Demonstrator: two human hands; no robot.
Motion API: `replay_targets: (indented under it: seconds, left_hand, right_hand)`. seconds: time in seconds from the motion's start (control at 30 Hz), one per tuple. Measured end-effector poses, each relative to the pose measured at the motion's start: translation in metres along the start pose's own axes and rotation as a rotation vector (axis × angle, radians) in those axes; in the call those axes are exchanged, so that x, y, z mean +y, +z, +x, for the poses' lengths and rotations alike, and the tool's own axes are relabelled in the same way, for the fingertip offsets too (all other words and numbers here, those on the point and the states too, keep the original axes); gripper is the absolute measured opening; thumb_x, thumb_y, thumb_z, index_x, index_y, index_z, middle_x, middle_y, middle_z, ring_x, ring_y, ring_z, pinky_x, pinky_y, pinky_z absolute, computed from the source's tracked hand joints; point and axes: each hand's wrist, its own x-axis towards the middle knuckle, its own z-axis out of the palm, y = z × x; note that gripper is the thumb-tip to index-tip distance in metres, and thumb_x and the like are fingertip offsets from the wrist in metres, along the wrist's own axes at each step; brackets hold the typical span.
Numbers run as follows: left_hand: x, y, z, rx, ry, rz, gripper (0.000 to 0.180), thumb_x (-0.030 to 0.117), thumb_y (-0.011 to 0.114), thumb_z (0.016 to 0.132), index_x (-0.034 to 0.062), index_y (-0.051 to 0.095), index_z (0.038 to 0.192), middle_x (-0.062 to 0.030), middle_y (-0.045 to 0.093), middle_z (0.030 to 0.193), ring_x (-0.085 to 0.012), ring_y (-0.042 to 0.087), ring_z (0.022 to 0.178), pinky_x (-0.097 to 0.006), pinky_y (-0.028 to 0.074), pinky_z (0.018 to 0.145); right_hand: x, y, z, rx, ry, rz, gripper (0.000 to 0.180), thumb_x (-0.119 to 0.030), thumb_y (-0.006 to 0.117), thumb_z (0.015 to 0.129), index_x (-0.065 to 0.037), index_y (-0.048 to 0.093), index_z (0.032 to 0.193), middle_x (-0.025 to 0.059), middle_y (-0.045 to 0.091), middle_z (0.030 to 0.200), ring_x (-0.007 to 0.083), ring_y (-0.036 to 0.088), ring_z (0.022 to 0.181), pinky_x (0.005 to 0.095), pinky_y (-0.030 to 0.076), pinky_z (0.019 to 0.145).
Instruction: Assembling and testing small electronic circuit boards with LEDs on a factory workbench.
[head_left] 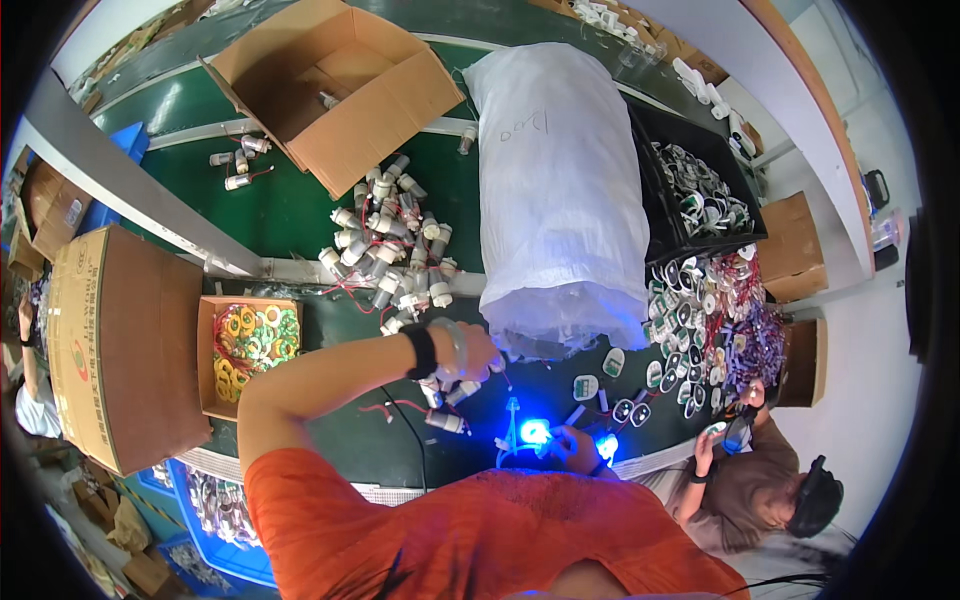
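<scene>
The left hand, with a black band and a pale band at its wrist, reaches over the dark green desk, just beside the crumpled clear plastic end of a long, stuffed white plastic bag. Its fingers are bent inward; whether they pinch anything cannot be told.

The right hand is low over the desk, close to the person's orange shirt. It is at a small, brightly glowing blue light, its fingers curled beside it; the glare hides whether they grip it. Thin blue-lit tubing curves up just left of the light. A second glowing blue light shows near the right wrist.

Small grey-and-white cylindrical parts with red wires lie heaped beyond the left hand, with a few more beneath its wrist. An open brown cardboard box stands behind the heap. To the left, a small open cardboard box holds yellow, green and white rings.

Right of the bag, a black plastic crate holds many small pieces, and flat white-and-dark rounded pieces lie scattered before it. At the right, a co-worker in a brown shirt holds a small part up in one hand.
</scene>
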Motion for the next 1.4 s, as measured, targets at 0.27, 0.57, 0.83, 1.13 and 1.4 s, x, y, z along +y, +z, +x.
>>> replay_targets:
  seconds: [0.27, 0.57, 0.83, 1.13, 1.4]
  left_hand:
    - [-0.139, -0.114, -0.031, 0.858, -0.63, 0.24, 0.035, 0.036, 0.06, 0.083, 0.0076, 0.063, 0.103, -0.0182, 0.059, 0.105, -0.0328, 0.056, 0.104, -0.042, 0.045, 0.086]
    - [-0.174, -0.145, -0.014, 0.599, -1.274, -0.03, 0.074, 0.056, 0.063, 0.075, 0.0144, 0.043, 0.133, -0.01, 0.041, 0.137, -0.0286, 0.034, 0.131, -0.055, 0.043, 0.095]
    - [-0.186, -0.134, -0.024, 0.405, -1.165, 0.055, 0.061, 0.054, 0.053, 0.08, 0.0183, 0.05, 0.129, -0.0089, 0.046, 0.133, -0.0309, 0.035, 0.131, -0.056, 0.044, 0.093]
    - [-0.224, -0.107, 0.001, 0.07, -0.919, 0.144, 0.073, 0.068, 0.035, 0.082, 0.0068, 0.071, 0.096, -0.0127, 0.069, 0.095, -0.0293, 0.062, 0.099, -0.044, 0.032, 0.097]
    - [-0.139, -0.104, -0.028, 0.069, -0.781, 0.024, 0.059, 0.058, 0.052, 0.072, 0.0039, 0.071, 0.087, -0.0153, 0.068, 0.085, -0.03, 0.065, 0.087, -0.039, 0.048, 0.076]
  right_hand:
    - [-0.009, -0.006, 0.003, -0.04, -0.01, -0.25, 0.027, -0.02, 0.061, 0.085, -0.006, 0.059, 0.108, 0.0077, 0.065, 0.078, 0.0168, 0.064, 0.071, 0.031, 0.049, 0.063]
    - [-0.002, -0.003, 0.005, -0.055, -0.049, -0.041, 0.026, -0.02, 0.061, 0.086, -0.005, 0.06, 0.107, 0.0086, 0.066, 0.08, 0.0169, 0.064, 0.072, 0.0305, 0.05, 0.064]
    - [0.028, -0.019, 0.02, -0.037, -0.143, -0.151, 0.023, -0.013, 0.06, 0.085, -0.002, 0.06, 0.105, 0.0103, 0.068, 0.09, 0.0163, 0.064, 0.077, 0.029, 0.051, 0.068]
    - [0.074, -0.078, 0.016, 0.093, -0.235, -0.203, 0.023, -0.015, 0.062, 0.084, -0.003, 0.061, 0.103, 0.0096, 0.066, 0.087, 0.0167, 0.063, 0.074, 0.0298, 0.05, 0.066]
    - [0.128, -0.123, -0.016, 0.16, -0.243, -0.243, 0.022, -0.016, 0.063, 0.083, -0.004, 0.061, 0.101, 0.009, 0.065, 0.084, 0.0171, 0.061, 0.072, 0.0306, 0.048, 0.064]
